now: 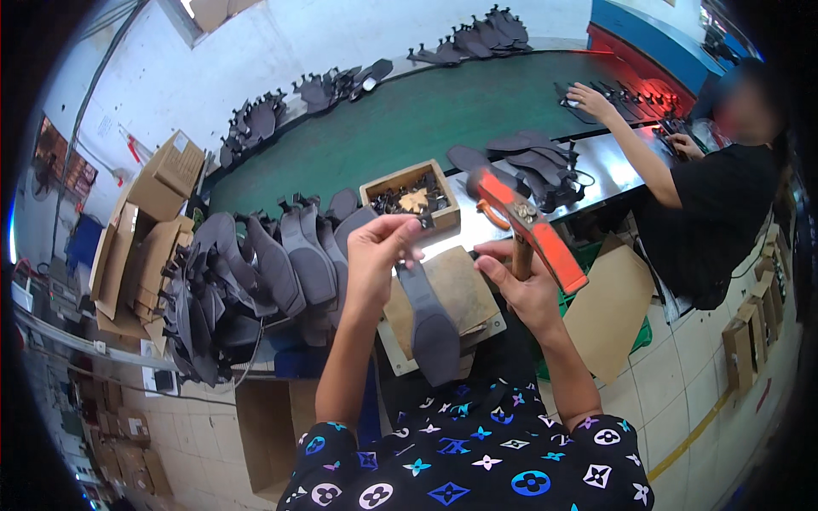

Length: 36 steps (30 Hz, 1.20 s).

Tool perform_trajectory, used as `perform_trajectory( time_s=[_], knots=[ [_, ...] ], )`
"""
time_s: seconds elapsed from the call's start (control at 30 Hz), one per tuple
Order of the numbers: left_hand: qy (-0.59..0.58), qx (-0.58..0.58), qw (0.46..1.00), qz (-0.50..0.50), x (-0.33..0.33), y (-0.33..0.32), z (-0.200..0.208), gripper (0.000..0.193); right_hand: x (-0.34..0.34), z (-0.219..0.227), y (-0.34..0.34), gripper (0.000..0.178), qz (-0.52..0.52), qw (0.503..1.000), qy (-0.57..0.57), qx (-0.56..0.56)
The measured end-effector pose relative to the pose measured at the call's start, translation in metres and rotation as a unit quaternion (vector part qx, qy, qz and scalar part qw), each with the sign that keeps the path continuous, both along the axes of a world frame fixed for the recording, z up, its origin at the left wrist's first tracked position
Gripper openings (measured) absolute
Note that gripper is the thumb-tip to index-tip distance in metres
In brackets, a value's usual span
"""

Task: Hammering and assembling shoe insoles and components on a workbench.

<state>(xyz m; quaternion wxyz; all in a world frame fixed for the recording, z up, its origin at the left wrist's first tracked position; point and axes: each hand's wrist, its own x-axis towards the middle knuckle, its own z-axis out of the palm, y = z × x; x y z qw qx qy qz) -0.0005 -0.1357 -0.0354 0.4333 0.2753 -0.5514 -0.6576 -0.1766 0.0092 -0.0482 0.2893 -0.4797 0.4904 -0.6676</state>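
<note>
My left hand point(375, 255) is raised over the work block, thumb and forefinger pinching a small black fitting point(425, 221). In my right hand point(532, 298) is a hammer point(555, 247) with an orange-red head, its wooden handle gripped and the head standing upward. Between my hands, a dark grey shoe sole point(433, 334) lies lengthwise across a worn tan block point(464, 289), its wide end toward me. Just beyond my left hand stands a wooden box point(368, 189) holding small black parts and a tan scrap.
Many dark soles point(277, 255) are heaped at my left, beside cardboard boxes point(170, 166). A green conveyor belt point(358, 128) runs behind, with more soles along its far edge. Another pile point(532, 162) lies right of the box. At the right, a co-worker point(716, 187) handles parts under red light.
</note>
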Motion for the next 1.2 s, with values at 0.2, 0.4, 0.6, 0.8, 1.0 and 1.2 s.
perform_trajectory(
  time_s=[0.2,0.4,0.6,0.8,1.0,1.2],
  knots=[
    [0.14,0.121,0.982,-0.033,0.02,0.075,0.016,0.019,0.029,0.032,-0.01,0.026,0.115,0.991,-0.071,0.024],
    [0.244,0.304,0.918,-0.076,0.018,0.1,0.001,0.018,0.046,0.009,-0.018,0.032,0.131,0.987,-0.042,-0.085],
    [-0.143,-0.081,0.968,0.189,0.026,0.061,-0.054,0.033,0.043,-0.015,-0.022,0.018,0.086,0.993,-0.079,0.029],
    [-0.261,-0.259,0.921,0.129,0.034,0.01,-0.096,0.04,0.027,-0.034,-0.06,0.017,0.111,0.993,0.023,0.035],
    [-0.278,-0.316,0.895,0.149,0.036,0.016,-0.103,0.028,0.026,-0.049,-0.079,0.024,0.133,0.981,0.118,0.077],
    [-0.231,-0.292,0.919,0.127,0.037,0.033,-0.107,0.026,0.027,-0.054,-0.074,0.026,0.148,0.959,0.222,0.092]
  ],
)
